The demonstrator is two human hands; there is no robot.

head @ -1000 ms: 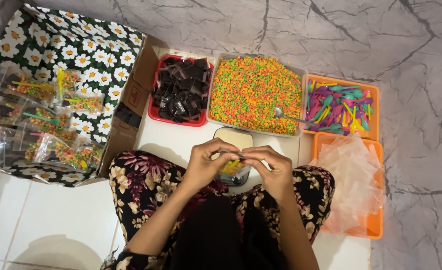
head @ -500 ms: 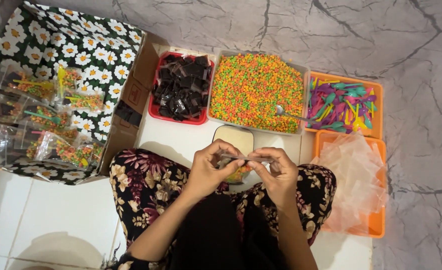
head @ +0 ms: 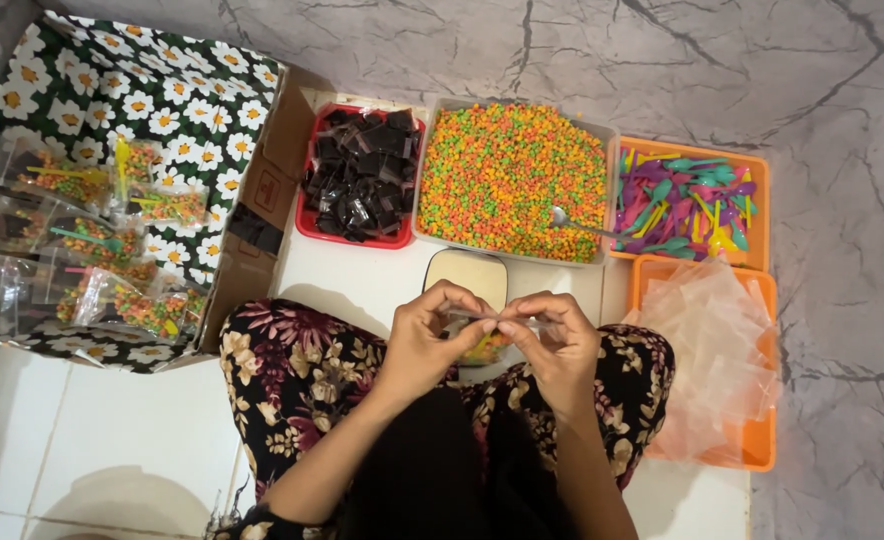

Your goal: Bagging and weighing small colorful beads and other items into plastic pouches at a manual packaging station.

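Both hands have drawn closer together since a second ago, fingertips now meeting along the top edge of the small clear plastic pouch of coloured sweets that we hold over our lap, in front of the clear tub of orange and green sweets and the small cream scale. Left hand and right hand both pinch that edge; we judge that pressing evenly along the whole strip seals it best.

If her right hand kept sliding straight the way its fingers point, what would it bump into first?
The right hand points leftward, so it would meet the left hand almost at once; their fingertips already pinch the same small clear bag, with hardly any gap between them.
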